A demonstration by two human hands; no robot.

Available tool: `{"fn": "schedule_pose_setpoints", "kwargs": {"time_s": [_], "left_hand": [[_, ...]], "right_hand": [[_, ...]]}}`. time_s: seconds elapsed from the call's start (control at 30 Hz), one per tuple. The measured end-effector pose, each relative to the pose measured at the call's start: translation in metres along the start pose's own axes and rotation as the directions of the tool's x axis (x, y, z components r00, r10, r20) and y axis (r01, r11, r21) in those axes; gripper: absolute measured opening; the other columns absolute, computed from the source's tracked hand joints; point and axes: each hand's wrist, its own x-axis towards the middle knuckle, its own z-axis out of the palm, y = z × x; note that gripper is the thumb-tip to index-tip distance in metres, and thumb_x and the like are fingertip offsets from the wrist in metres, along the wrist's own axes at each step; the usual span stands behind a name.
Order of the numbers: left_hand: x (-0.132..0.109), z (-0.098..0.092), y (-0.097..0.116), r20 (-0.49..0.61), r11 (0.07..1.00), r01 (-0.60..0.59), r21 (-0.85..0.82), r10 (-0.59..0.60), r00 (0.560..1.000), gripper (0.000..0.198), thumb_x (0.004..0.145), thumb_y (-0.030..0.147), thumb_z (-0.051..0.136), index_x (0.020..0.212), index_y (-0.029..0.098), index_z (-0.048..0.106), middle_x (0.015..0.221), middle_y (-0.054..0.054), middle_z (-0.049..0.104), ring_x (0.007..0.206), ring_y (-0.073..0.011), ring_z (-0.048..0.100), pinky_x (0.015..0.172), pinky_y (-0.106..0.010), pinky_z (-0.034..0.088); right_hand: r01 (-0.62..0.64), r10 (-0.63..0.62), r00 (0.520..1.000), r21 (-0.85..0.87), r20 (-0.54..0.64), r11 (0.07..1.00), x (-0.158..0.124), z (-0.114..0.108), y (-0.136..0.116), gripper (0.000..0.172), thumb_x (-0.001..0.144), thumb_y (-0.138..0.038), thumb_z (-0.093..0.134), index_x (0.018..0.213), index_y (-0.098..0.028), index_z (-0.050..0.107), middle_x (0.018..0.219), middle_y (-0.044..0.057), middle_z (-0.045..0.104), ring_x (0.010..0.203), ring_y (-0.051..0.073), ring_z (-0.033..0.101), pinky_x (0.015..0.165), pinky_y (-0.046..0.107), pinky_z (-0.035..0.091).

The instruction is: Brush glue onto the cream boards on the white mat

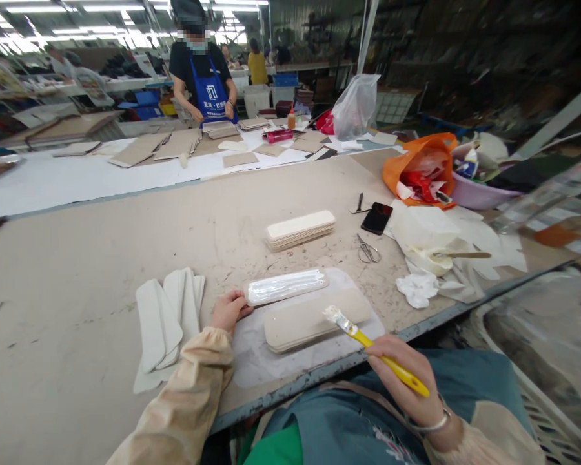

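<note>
My left hand (pixel 228 310) rests on the table with its fingers curled on the left end of a long white piece (pixel 285 287) wet with glue. My right hand (pixel 407 374) grips a yellow-handled brush (pixel 368 340), whose bristles hover over a stack of beige strips (pixel 314 318). Both pieces lie on a clear plastic sheet (pixel 256 361) at the table's near edge. Left of my hand lie several white fabric pieces (pixel 167 323), fanned out.
Another stack of cream strips (pixel 300 229), scissors (pixel 368 250), a black phone (pixel 376 217), a glue bowl with a stick (pixel 436 258), crumpled cloth (pixel 416 287) and an orange bag (pixel 419 168) sit to the right. A person in a blue apron (pixel 206 84) works at the far table.
</note>
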Motion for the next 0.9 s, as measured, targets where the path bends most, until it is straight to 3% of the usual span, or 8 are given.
{"fn": "schedule_pose_setpoints", "kwargs": {"time_s": [0.23,0.47,0.63,0.7,0.73,0.83,0.9], "left_hand": [[-0.003,-0.004,-0.009,0.009,1.000,-0.011,0.024,0.010,1.000,0.016,0.056,0.012,0.065,0.070,0.015,0.057,0.059,0.004,0.062,0.057,-0.0078,0.063,0.057,-0.016,0.055],[-0.011,-0.009,-0.016,0.012,0.993,-0.022,0.120,0.021,1.000,0.017,0.063,0.016,0.065,0.076,0.015,0.054,0.059,-0.001,0.065,0.057,-0.0132,0.066,0.055,-0.021,0.054],[-0.029,-0.018,-0.022,-0.031,0.956,-0.180,0.231,0.192,0.981,0.042,0.066,0.029,0.071,0.104,0.016,0.057,0.067,0.002,0.061,0.057,-0.0135,0.063,0.054,-0.023,0.051],[-0.042,-0.021,-0.027,0.049,0.887,-0.349,0.304,0.351,0.935,0.049,0.068,0.034,0.073,0.112,0.018,0.057,0.088,-0.003,0.064,0.073,-0.0153,0.064,0.066,-0.026,0.052],[-0.049,-0.023,-0.030,0.133,0.819,-0.457,0.347,0.439,0.888,0.054,0.069,0.035,0.073,0.117,0.019,0.056,0.102,-0.007,0.063,0.086,-0.0182,0.064,0.075,-0.029,0.052],[-0.063,-0.023,-0.041,0.422,0.539,-0.740,0.402,0.608,0.672,0.080,0.067,0.039,0.077,0.136,0.021,0.041,0.135,-0.015,0.049,0.120,-0.0300,0.049,0.099,-0.044,0.043],[-0.066,-0.020,-0.047,0.521,0.442,-0.810,0.385,0.620,0.587,0.095,0.065,0.040,0.078,0.144,0.023,0.028,0.144,-0.017,0.040,0.132,-0.0333,0.038,0.108,-0.051,0.033]], "right_hand": [[-0.120,0.120,0.993,0.021,-0.007,0.993,0.004,0.005,0.002,0.016,0.082,-0.012,0.059,0.093,-0.022,0.063,0.081,0.003,0.065,0.070,0.016,0.062,0.063,0.026,0.050],[-0.128,0.126,0.991,0.054,0.047,0.990,0.015,0.018,0.000,0.012,0.083,-0.015,0.058,0.092,-0.021,0.063,0.080,0.003,0.065,0.069,0.015,0.062,0.062,0.026,0.050],[-0.222,0.217,0.974,0.084,0.069,0.971,0.022,0.028,0.000,0.008,0.084,-0.022,0.059,0.091,-0.020,0.064,0.079,0.003,0.065,0.066,0.015,0.061,0.060,0.025,0.049],[-0.284,0.275,0.957,0.117,0.089,0.951,0.025,0.034,0.000,0.010,0.084,-0.025,0.059,0.091,-0.019,0.064,0.076,0.003,0.064,0.063,0.015,0.059,0.058,0.025,0.048],[-0.320,0.308,0.946,0.135,0.100,0.938,0.026,0.037,0.001,0.012,0.085,-0.027,0.059,0.092,-0.019,0.064,0.074,0.003,0.064,0.061,0.014,0.058,0.056,0.025,0.048],[-0.414,0.389,0.907,0.179,0.158,0.892,0.030,0.049,0.002,0.018,0.086,-0.033,0.058,0.093,-0.017,0.064,0.065,0.001,0.060,0.055,0.013,0.053,0.051,0.024,0.044],[-0.450,0.413,0.888,0.199,0.201,0.871,0.035,0.057,0.001,0.021,0.086,-0.035,0.058,0.094,-0.017,0.064,0.063,0.000,0.059,0.054,0.012,0.052,0.050,0.024,0.043]]}}
